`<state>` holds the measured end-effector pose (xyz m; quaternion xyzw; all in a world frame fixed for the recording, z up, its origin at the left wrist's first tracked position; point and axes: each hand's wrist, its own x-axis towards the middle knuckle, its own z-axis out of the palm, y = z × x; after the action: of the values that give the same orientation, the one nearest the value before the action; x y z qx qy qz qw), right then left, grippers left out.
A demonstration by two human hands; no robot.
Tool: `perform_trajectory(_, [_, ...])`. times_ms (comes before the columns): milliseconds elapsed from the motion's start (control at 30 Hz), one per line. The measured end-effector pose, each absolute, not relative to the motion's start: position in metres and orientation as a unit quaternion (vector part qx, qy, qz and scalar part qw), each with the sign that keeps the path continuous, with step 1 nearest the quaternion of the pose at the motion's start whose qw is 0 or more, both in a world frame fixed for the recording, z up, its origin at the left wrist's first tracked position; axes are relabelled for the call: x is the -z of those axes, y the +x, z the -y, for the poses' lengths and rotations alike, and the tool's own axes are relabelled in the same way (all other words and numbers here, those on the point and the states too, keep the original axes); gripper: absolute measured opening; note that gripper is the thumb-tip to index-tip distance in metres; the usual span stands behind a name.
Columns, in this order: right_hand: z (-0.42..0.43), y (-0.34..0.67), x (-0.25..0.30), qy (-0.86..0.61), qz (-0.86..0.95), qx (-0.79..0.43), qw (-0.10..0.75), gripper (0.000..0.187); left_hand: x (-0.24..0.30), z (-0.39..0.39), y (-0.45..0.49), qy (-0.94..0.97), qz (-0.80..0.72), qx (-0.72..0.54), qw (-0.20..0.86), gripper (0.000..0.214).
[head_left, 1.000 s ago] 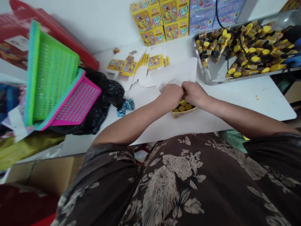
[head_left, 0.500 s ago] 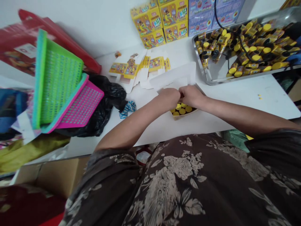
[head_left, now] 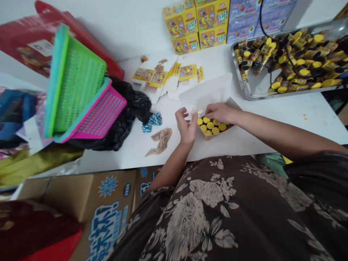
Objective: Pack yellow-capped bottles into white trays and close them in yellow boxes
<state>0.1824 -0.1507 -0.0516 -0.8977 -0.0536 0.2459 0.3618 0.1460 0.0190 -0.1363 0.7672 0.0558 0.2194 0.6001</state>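
A small open carton [head_left: 217, 132] filled with yellow-capped tubes [head_left: 210, 125] stands on the white table [head_left: 272, 112], close to its near edge. My right hand [head_left: 220, 111] rests over the carton's far side, its fingers curled on the white lid flap [head_left: 206, 92] that stands up behind it. My left hand [head_left: 186, 125] hovers just left of the carton, fingers spread and slightly curled, holding nothing. Its fingertips are close to a small white side flap [head_left: 197, 112].
A metal tray [head_left: 251, 95] of yellow-capped tubes sits at the right rear. Yellow cartons [head_left: 187, 30] are stacked at the back, flat unfolded cartons [head_left: 163, 74] before them. At left are green [head_left: 74, 83] and pink [head_left: 99, 117] baskets, a black bag [head_left: 127, 112], a beige cloth [head_left: 161, 139], and a cardboard box [head_left: 108, 197] below.
My left hand has drawn back from the carton to the left and its fingers have come apart. The yellow caps now show. My right hand stays at the carton.
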Motion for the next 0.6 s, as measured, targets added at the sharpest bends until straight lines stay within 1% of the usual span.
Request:
perform_trajectory(33, [0.151,0.181,0.049,-0.893,0.056,-0.254,0.367,0.015,0.142,-0.016,0.148,0.753,-0.061,-0.163,0.634,0.059])
perform_trajectory(67, [0.152,0.179,0.046,-0.899,0.069,-0.248,0.354,0.017,0.146,-0.013,0.15,0.736,-0.061,-0.112,0.665,0.059])
perform_trajectory(133, [0.159,0.178,0.041,-0.932,0.119,-0.197,0.28,0.023,0.149,-0.009,0.157,0.698,-0.063,-0.048,0.712,0.053])
perform_trajectory(200, [0.171,0.181,0.036,-0.959,0.164,-0.14,0.183,0.029,0.149,-0.007,0.164,0.676,-0.071,-0.029,0.733,0.044])
perform_trajectory(267, [0.185,0.185,0.029,-0.97,0.181,-0.112,0.114,0.032,0.147,-0.004,0.169,0.668,-0.069,-0.022,0.741,0.033])
perform_trajectory(367, [0.202,0.189,0.021,-0.971,0.2,-0.094,0.086,0.036,0.142,0.0,0.175,0.662,-0.048,-0.01,0.748,0.023])
perform_trajectory(467, [0.203,0.183,0.017,-0.966,0.223,-0.115,0.056,0.038,0.137,0.006,0.181,0.662,-0.034,0.013,0.749,0.022])
perform_trajectory(600, [0.188,0.174,0.026,-0.953,0.218,-0.201,-0.064,0.04,0.137,0.013,0.19,0.65,-0.032,0.023,0.759,0.021])
